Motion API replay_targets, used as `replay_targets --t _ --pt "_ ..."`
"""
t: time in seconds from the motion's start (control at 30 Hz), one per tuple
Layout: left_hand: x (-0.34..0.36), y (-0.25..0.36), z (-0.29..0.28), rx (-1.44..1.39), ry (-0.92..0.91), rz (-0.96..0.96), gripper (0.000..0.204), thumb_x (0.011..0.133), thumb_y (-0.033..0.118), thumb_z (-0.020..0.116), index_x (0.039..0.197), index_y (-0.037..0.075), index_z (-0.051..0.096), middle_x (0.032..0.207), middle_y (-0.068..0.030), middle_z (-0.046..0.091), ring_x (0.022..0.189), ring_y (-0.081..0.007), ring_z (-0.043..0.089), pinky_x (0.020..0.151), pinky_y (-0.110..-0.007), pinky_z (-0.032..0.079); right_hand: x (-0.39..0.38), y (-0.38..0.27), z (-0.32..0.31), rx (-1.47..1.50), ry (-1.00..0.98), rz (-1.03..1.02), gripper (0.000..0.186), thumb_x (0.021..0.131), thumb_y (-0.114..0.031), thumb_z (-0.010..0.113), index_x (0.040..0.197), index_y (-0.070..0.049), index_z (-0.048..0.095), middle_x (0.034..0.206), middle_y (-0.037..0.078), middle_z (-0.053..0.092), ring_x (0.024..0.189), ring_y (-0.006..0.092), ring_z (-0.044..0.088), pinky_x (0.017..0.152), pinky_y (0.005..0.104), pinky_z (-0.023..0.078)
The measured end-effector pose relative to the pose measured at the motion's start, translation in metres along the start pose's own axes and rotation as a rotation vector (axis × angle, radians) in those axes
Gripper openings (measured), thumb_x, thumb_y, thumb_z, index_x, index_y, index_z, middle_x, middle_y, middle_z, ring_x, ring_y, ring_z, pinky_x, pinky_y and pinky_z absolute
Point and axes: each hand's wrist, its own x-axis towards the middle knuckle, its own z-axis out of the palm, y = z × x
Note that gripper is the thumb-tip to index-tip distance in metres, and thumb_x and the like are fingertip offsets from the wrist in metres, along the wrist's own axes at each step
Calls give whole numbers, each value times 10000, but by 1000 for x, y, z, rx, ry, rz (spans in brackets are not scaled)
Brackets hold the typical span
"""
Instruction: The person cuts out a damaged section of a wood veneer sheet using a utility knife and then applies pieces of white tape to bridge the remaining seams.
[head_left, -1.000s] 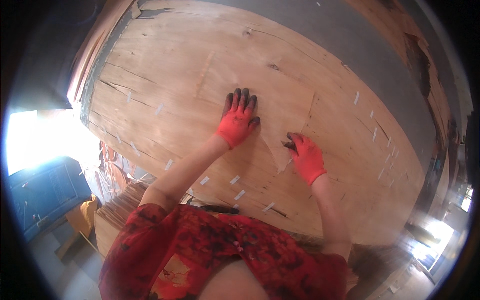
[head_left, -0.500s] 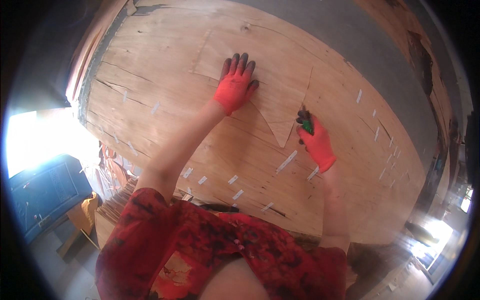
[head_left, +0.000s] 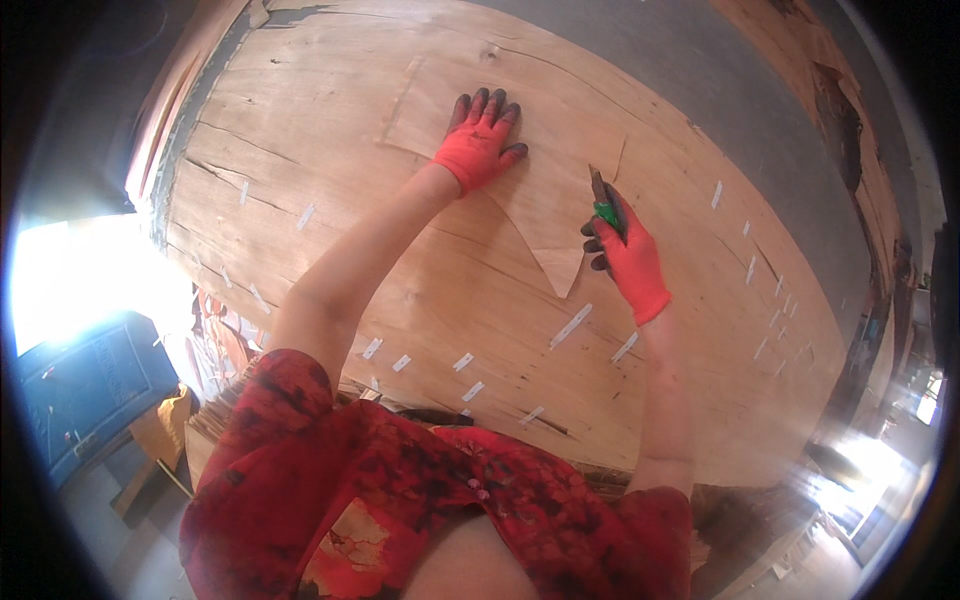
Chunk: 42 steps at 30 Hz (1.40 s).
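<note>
Where a thin veneer piece lies flat on the large wooden sheet, its pointed corner toward the person, the left hand rests palm down on its upper part, red-gloved, fingers extended and slightly spread, grasping nothing. The right hand, also gloved, is beside the piece's right edge, fingers curled closed around a green-handled tool whose narrow end points away from the person; whether that end touches the wood, I cannot tell. Just below the pointed corner, a white tape strip sits on the sheet, with more short strips scattered toward its near edge and sides. Dark cracks run through the sheet's left part. Beyond, at lower left, are a blue box and an orange-yellow bag.
</note>
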Motion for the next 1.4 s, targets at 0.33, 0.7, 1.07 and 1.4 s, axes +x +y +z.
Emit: replay_targets --t 0.33,0.7,1.07,1.4 --pt "6 -13 10 -182 122 -8 638 958 343 565 1490 43 377 1528 -235 391 1451 -420 304 1211 -517 186 90 -5 54 -291 25 -101 553 970 -205 542 1510 -195 420 899 153 709 696 266 682 685 380 559" --pt "11 -15 13 -359 204 -68 575 914 96 531 1471 39 398 1523 -214 409 1444 -400 326 1211 -496 207 163 -25 112 -868 75 -114 531 979 -234 505 1488 -136 394 1090 264 676 1039 436 640 896 521 506" --pt "23 -1 15 -219 229 -212 415 934 344 592 1235 60 604 1456 -167 485 1383 -359 392 1178 -484 247 131 -16 14 -1074 -238 -187 519 962 -176 505 1467 -287 461 1161 228 667 1044 419 647 879 498 519" --pt "29 13 19 -117 292 -285 610 838 465 699 1267 49 577 1423 -150 510 1385 -322 387 1176 -485 237 150 -3 -124 -1165 -447 -238 607 940 -45 545 1454 -361 490 1176 121 678 989 324 658 864 406 521"
